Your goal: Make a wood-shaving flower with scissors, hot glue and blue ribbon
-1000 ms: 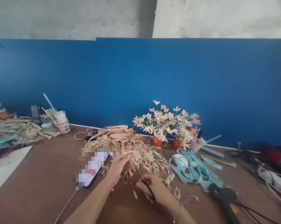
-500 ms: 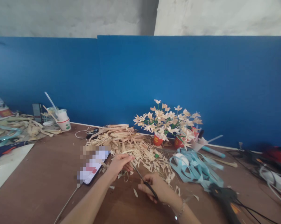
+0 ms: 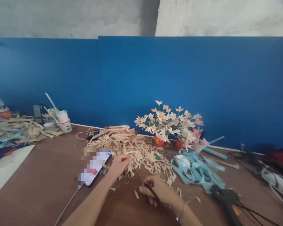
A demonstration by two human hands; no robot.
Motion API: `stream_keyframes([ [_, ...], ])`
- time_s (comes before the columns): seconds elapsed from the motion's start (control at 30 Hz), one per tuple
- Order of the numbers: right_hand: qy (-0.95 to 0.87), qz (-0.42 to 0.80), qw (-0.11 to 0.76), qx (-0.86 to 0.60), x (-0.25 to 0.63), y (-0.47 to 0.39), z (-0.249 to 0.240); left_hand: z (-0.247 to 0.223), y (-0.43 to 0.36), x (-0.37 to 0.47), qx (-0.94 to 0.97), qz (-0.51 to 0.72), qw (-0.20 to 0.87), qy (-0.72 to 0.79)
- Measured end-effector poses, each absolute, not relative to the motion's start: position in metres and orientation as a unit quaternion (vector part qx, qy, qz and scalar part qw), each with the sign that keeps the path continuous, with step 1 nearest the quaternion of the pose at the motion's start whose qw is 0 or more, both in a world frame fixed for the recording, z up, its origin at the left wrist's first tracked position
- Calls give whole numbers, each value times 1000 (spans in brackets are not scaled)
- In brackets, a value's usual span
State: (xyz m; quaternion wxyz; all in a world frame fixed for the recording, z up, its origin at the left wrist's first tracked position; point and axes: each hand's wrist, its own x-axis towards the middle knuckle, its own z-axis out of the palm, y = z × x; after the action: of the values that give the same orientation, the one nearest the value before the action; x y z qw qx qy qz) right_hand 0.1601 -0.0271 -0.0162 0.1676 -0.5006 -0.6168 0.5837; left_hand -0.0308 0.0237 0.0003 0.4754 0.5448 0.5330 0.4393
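My right hand (image 3: pixel 156 188) is wrapped round a pair of dark-handled scissors (image 3: pixel 152 192), whose thin blades point up and left toward my other hand. My left hand (image 3: pixel 120 164) is closed in a pinch at the front edge of a heap of pale dried husk strips (image 3: pixel 141 150). Whatever lies between its fingertips is too small to tell from the heap behind. A gap separates the scissor tips from the left fingers. Small pale offcuts (image 3: pixel 136 194) lie on the brown table (image 3: pixel 122 207) below the hands.
A phone (image 3: pixel 96 168) on a cable lies left of my left hand. Behind the heap stand husk flowers (image 3: pixel 169 121) in red cups (image 3: pixel 159 140). Light-blue ribbon (image 3: pixel 197 169) and a black glue gun (image 3: pixel 226 197) lie rightward. A white cup (image 3: pixel 65 125) stands back left.
My left hand has shifted slightly left and turned, its lower fingers now tucked out of sight. The scissors have come slightly apart from it; my right hand has barely moved.
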Motion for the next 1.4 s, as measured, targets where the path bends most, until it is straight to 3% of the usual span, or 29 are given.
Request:
stream_keyframes([
  [0.27,-624,591,161,-484,161,-30,-9,0,25,-32,539,486,431,537],
  [1.0,-616,578,154,-513,159,-29,-8,-5,26,-30,522,498,441,534],
  [1.13,-599,541,216,-549,154,-26,-10,-11,35,-39,496,526,404,561],
  [1.27,-567,501,318,-571,152,-21,-9,-18,38,-42,554,477,387,562],
  [1.4,-551,488,355,-576,153,-20,-5,-22,36,-39,631,432,343,545],
])
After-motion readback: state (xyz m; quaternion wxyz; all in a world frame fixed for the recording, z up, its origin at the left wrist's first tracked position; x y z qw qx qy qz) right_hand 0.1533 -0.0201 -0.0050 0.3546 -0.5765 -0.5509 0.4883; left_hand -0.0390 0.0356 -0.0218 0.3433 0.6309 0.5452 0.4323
